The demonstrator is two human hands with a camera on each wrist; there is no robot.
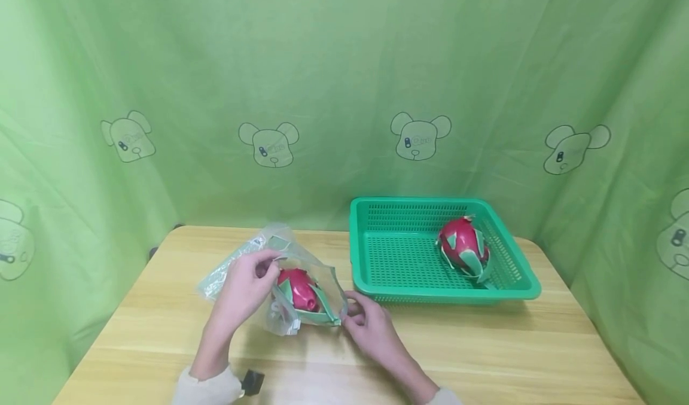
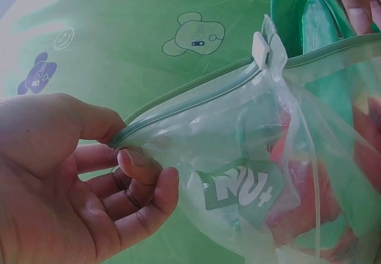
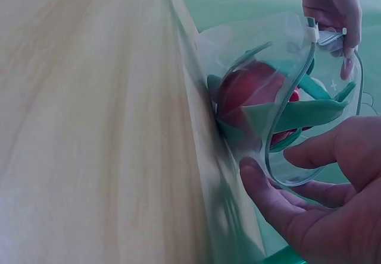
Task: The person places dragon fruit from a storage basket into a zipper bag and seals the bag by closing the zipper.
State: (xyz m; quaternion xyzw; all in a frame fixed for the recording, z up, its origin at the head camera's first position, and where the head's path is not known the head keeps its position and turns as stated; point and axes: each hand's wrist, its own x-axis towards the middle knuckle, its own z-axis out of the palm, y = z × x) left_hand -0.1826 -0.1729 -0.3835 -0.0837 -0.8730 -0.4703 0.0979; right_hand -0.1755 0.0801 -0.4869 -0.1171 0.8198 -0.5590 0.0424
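Note:
A clear zip bag (image 1: 328, 282) with a green zip edge and a white slider (image 2: 260, 50) has its mouth spread open. Inside lies a red dragon fruit (image 1: 297, 286) with green scales, its stem end towards the mouth. My left hand (image 1: 244, 288) pinches the bag's rim on the left, thumb against curled fingers, as the left wrist view shows. At the opposite corner, my right hand (image 1: 374, 330) holds the rim between thumb and fingers (image 3: 268, 198). Part of the fruit is seen only through the plastic.
A green perforated basket (image 1: 366, 294) stands to the right of the bag on the wooden table (image 1: 484, 357). Another dragon fruit (image 1: 463, 243) rests in its right side. More clear plastic (image 1: 237, 267) lies behind my left hand. Green curtains (image 1: 344, 64) enclose the table's back and sides.

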